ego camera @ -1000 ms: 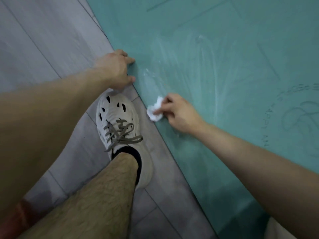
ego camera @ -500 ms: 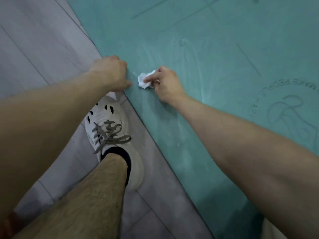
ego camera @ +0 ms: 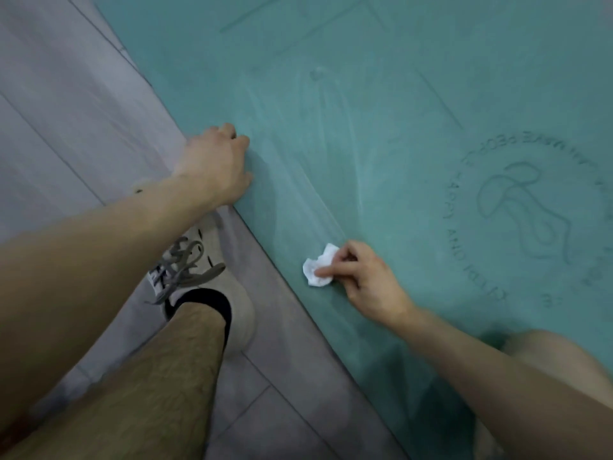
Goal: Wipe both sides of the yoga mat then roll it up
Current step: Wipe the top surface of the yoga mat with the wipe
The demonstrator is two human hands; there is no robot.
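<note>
A teal yoga mat lies flat on the floor and fills the upper right of the view, with pale wipe streaks and an embossed round logo. My right hand pinches a crumpled white tissue and presses it on the mat close to its left edge. My left hand grips that same edge farther up, fingers curled over onto the mat.
Grey floor boards run along the left of the mat. My left foot in a white laced shoe stands on the floor beside the mat edge, just below my left hand. My right knee shows at the lower right.
My right hand has dragged the tissue back down the mat edge, away from my left hand. My left hand keeps its hold on the edge.
</note>
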